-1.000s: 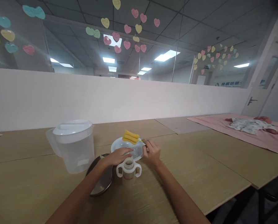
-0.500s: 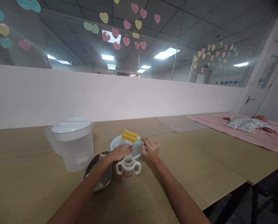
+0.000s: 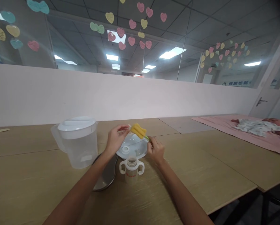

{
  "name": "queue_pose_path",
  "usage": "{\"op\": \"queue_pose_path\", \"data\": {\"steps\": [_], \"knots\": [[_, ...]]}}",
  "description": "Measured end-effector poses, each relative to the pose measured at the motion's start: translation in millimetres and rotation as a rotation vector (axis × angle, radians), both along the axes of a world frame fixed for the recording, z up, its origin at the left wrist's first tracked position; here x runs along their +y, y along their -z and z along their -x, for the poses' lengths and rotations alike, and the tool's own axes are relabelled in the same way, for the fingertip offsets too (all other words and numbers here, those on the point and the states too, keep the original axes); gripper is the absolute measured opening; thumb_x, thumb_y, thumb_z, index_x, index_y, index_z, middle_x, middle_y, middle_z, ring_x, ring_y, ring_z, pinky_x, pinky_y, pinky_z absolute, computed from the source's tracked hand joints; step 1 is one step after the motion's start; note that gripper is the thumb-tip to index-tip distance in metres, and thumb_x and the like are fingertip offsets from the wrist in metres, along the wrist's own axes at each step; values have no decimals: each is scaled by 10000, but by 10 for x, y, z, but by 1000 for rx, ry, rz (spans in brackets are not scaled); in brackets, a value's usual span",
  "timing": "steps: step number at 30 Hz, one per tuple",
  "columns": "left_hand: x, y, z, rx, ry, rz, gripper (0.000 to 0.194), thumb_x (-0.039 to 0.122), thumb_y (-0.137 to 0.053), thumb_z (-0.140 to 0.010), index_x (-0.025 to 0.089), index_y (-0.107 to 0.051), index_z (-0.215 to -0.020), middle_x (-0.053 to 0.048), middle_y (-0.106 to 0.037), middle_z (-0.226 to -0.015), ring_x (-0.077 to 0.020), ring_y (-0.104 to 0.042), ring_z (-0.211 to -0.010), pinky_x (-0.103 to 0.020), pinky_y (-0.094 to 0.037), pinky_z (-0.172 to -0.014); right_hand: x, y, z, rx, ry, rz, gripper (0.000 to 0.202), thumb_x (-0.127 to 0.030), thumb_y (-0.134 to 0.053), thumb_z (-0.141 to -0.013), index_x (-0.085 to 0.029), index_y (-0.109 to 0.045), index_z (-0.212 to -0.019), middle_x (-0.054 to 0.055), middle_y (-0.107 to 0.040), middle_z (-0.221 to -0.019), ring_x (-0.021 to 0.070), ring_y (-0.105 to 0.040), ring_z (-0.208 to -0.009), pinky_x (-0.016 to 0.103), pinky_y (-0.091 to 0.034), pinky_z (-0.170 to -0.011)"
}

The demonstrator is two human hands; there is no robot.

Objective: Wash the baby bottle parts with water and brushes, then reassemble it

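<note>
My right hand (image 3: 156,150) grips the green handle of a bottle brush with a yellow sponge head (image 3: 138,131), held over a white bowl (image 3: 143,152). My left hand (image 3: 116,137) pinches a small whitish piece (image 3: 129,127) against the sponge's left side; its exact kind is too small to make out. Inside the bowl lies a white ring-shaped cap (image 3: 125,150). In front of the bowl stands an uncapped baby bottle (image 3: 131,170), upright, with two white side handles. A metal kidney-shaped tray (image 3: 107,176) is partly covered by my left forearm.
A lidded translucent pitcher (image 3: 80,145) stands to the left of the tray. Far right, a baby-like figure (image 3: 259,126) lies on a pink cloth (image 3: 219,123). A flat pale object (image 3: 1,130) is at the far left. A white wall (image 3: 107,97) borders the table's back.
My left hand has risen from the bowl with the small whitish piece and met the sponge. The brush has tilted, its head now sloping down to the right. The view has shifted slightly.
</note>
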State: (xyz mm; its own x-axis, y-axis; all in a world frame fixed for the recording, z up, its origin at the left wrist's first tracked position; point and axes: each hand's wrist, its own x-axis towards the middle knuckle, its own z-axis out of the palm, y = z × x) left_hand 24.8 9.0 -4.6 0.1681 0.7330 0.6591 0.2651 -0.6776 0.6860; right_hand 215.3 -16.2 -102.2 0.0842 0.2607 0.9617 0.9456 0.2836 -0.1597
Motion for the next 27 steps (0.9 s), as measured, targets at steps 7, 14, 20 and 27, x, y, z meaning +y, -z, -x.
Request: {"op": "queue_pose_path", "data": {"steps": [7, 14, 20, 27], "knots": [[-129, -177, 218, 331, -82, -544, 289, 122, -511, -756, 204, -573, -1026, -57, -498, -1175, -177, -503, -1077, -334, -422, -941, -10, -36, 28, 135, -22, 46, 270, -121, -380, -760, -159, -615, -886, 12, -593, -693, 117, -499, -549, 224, -349, -533], [-128, -163, 257, 379, 93, -437, 668, 92, -568, -676, 252, -353, -1287, -70, -278, -1371, -202, -430, -1172, -333, -443, -939, -4, -41, 51, -16, -113, -36, 316, -109, -402, -803, -169, -614, -1029, 63, -593, -857, 149, -550, -771, 242, -431, -697], [-175, -239, 297, 305, 146, -324, 741, 107, -619, -602, 249, -337, -1273, -98, -304, -1340, -187, -537, -1027, -342, -492, -861, -2, -68, 39, -154, -114, -72, 363, -79, -381, -847, -184, -579, -1132, 85, -574, -894, 160, -521, -818, 286, -426, -752], [-374, -237, 201, 428, 237, -273, 642, 122, -605, -614, 242, -402, -1211, -78, -391, -1294, -179, -543, -1014, -300, -494, -829, -161, -247, 82, -381, -98, -152, 367, -43, -417, -845, -205, -575, -1134, 69, -625, -906, 158, -529, -853, 303, -372, -767]]}}
